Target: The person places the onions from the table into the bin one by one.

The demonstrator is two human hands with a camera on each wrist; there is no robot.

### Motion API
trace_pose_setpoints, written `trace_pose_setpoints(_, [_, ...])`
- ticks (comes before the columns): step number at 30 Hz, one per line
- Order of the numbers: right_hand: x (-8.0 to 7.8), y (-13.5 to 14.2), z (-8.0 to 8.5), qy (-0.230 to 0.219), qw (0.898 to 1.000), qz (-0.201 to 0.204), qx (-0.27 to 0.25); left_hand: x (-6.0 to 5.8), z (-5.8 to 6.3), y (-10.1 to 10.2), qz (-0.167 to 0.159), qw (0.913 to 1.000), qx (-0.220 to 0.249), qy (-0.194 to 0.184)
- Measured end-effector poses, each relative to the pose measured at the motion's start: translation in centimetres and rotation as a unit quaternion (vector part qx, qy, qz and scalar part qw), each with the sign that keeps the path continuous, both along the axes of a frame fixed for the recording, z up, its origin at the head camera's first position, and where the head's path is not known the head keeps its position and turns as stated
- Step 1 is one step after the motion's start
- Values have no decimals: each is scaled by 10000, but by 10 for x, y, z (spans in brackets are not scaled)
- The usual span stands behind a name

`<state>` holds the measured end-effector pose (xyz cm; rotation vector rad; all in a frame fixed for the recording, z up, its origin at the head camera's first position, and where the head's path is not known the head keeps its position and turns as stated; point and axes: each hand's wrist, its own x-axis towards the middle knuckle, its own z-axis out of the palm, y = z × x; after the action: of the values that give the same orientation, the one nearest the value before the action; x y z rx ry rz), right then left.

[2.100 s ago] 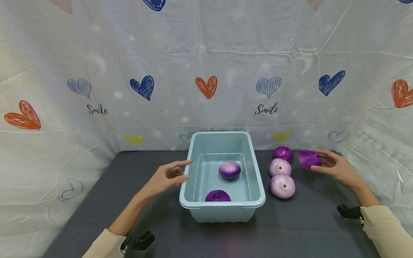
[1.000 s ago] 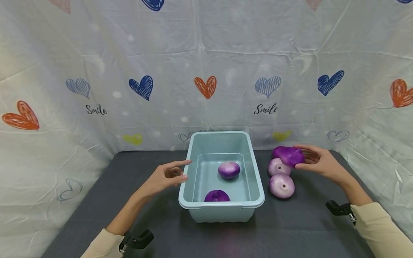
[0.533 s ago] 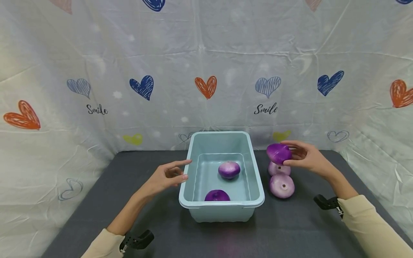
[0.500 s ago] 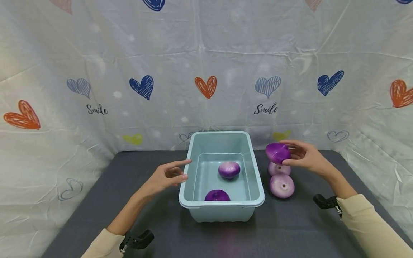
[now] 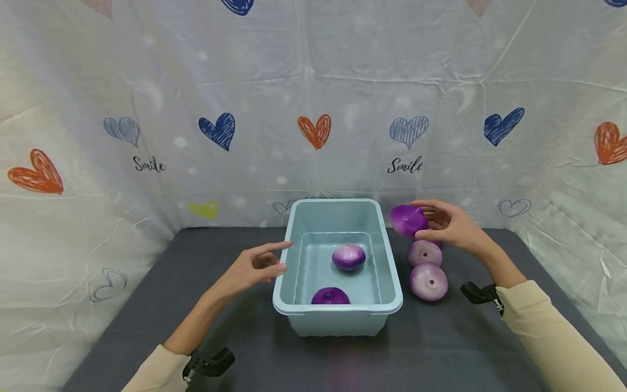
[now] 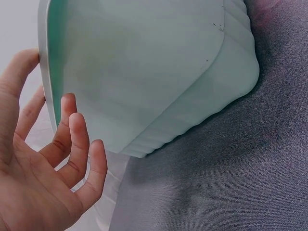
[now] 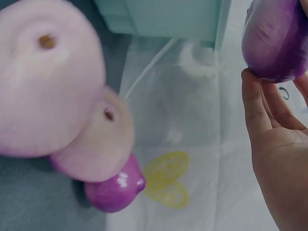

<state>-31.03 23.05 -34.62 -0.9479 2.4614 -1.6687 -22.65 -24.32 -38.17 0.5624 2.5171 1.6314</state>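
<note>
My right hand [image 5: 448,224] grips a dark purple onion [image 5: 409,220] by its side, raised just right of the pale blue plastic tub [image 5: 338,311]. The same purple onion [image 7: 276,41] shows at the fingertips in the right wrist view. At the tub's left rim my left hand [image 5: 252,270] touches with fingertips, its other fingers loosely bent and holding nothing; the left wrist view has those fingers beside the tub wall [image 6: 144,62]. Inside the tub lie a pale purple onion [image 5: 349,257] and a darker onion [image 5: 330,296], the latter partly hidden by the front rim.
Right of the tub, two pale onions stand in a row, the front one [image 5: 429,282] and the middle one [image 5: 424,253]. A purple onion [image 7: 115,190] behind them is mostly hidden in the head view. A curtain [image 5: 313,174] printed with hearts rises behind the dark tabletop [image 5: 416,348].
My right hand has carried the purple onion leftward and upward, from right of the onion row, over the rear onion, toward the tub's right rim. My left hand has stayed at the left rim.
</note>
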Motion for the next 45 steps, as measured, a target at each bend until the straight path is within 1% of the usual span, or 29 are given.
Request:
trace_pose_setpoints(5, [-6, -10, 9, 48, 10000, 43, -26, 0, 2, 0, -22, 10000, -27, 34])
trace_pose_setpoints(11, [-12, -25, 20, 62, 10000, 7, 2, 0, 2, 1, -16, 10000, -35, -24])
trace_pose_setpoints(17, [-21, -43, 26, 39, 9993, 342, -123, 1, 2, 0, -17, 10000, -57, 15])
trace_pose_setpoints(24, [-27, -65, 29, 4, 9954, 901, -312, 2, 1, 0, -41, 10000, 43, -21])
trace_pose_setpoints(29, [-29, -73, 29, -115, 9953, 926, -245, 4, 1, -1, -59, 9999, 84, -33])
trace_pose_setpoints(31, [-30, -74, 29, -137, 9951, 942, -256, 3, 1, 0, -39, 10000, 49, -25])
trace_pose_setpoints(37, [-32, -70, 24, -197, 9919, 1146, -513, 2, 0, 1, -4, 10000, -13, -15])
trace_pose_setpoints(45, [-28, -53, 19, -27, 9931, 1047, -518, 1, -1, -1, -107, 9999, 105, -40])
